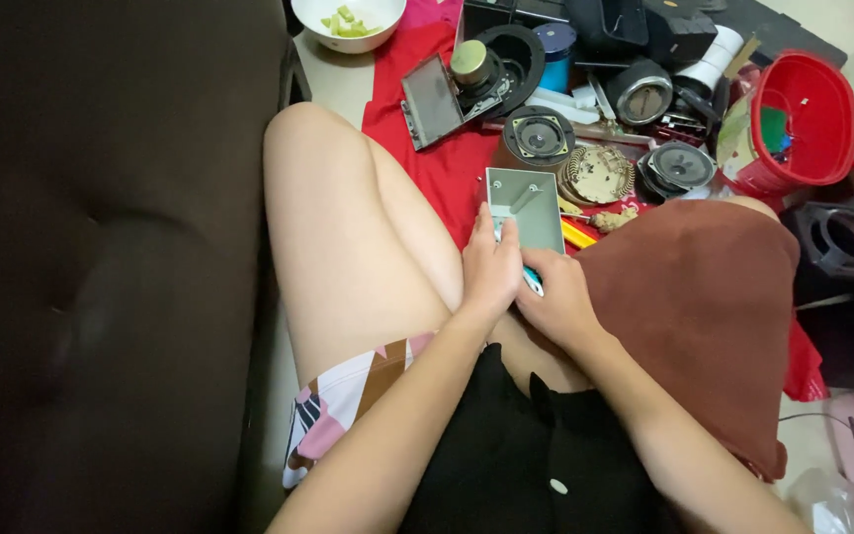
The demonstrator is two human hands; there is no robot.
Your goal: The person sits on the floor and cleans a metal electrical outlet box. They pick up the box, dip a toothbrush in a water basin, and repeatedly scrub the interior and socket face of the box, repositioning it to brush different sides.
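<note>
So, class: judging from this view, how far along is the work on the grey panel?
Done: loose speaker cones and a round brown part already lie on the red cloth. In hand: the left hand steadies the grey panel; the right hand holds a blue-handled tool against it. Left: screws remain visible in the panel.

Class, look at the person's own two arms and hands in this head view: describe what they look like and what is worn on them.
Both arms are bare from the picture's lower edge to the fingers: no sleeves, gloves, watch or bracelets show. The left hand and right hand show no rings that I can make out. Below them are a black buttoned garment and patterned pink, white and brown shorts.
</note>
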